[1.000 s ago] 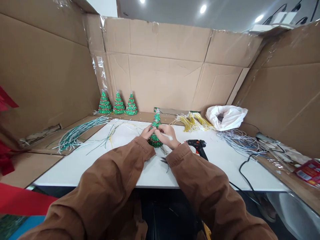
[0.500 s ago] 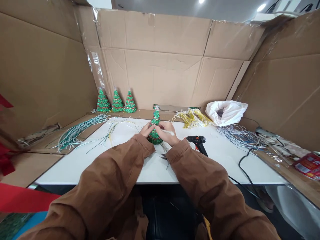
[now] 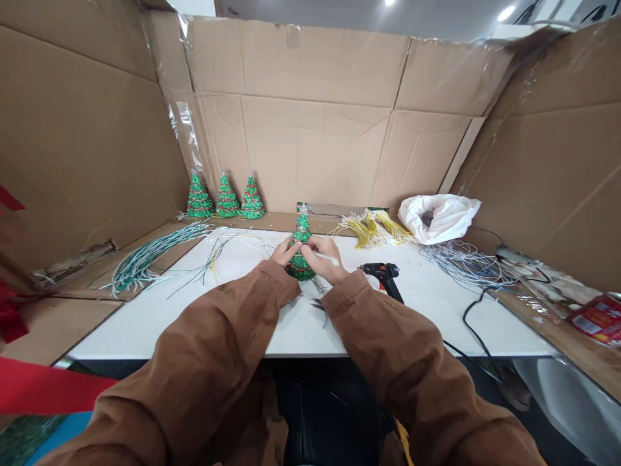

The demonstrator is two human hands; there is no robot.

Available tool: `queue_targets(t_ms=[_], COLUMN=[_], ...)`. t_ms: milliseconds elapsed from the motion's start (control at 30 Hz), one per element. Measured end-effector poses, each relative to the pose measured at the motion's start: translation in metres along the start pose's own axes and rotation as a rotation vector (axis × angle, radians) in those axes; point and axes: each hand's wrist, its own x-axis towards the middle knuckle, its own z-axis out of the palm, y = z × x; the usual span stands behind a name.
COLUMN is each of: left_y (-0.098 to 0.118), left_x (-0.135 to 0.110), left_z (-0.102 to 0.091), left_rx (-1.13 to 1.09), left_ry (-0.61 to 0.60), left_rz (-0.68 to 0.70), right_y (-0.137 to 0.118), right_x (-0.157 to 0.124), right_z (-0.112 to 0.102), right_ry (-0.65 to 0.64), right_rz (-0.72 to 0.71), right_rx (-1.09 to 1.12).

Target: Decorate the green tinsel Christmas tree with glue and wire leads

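Head view: clock face laid flat on the surface (image 3: 194,317), with 6 o'clock toward the person.
Small green tree (image 3: 301,249): upright on the surface near its centre, a pale star on top, red bead rows around it.
Left hand (image 3: 285,251): at the tree's 9 o'clock, fingers pinched narrow against its flank.
Right hand (image 3: 326,259): at the tree's 3 o'clock, fingers closed on the tree; a thin white piece (image 3: 326,258) lies across the hand.
Scissors (image 3: 317,304): at 6 o'clock of the tree, partly hidden by the right sleeve.
Glue gun (image 3: 385,275): black, at 3 o'clock, near the right wrist.
Three finished trees (image 3: 226,197): in a row at 10 o'clock, by the cardboard wall (image 3: 315,155).
Green-white wires (image 3: 150,255): bundle at 9 o'clock.
Yellow wires (image 3: 371,230): at 1 o'clock.
White bag (image 3: 442,219): at 2 o'clock, beyond the yellow wires.
Grey wire coil (image 3: 466,268): at 3 o'clock, well apart from the tree.
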Motion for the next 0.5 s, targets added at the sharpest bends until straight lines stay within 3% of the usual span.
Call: queue_targets(t_ms=[500], left_y=[-0.0011], left_x=[-0.0024], left_z=[0.0008], left_rx=[-0.097], left_ry=[-0.023], left_rz=[-0.007], right_y=[0.0023], right_x=[0.0004], right_z=[0.0001], right_ry=[-0.013], right_rz=[-0.016], right_rx=[0.017])
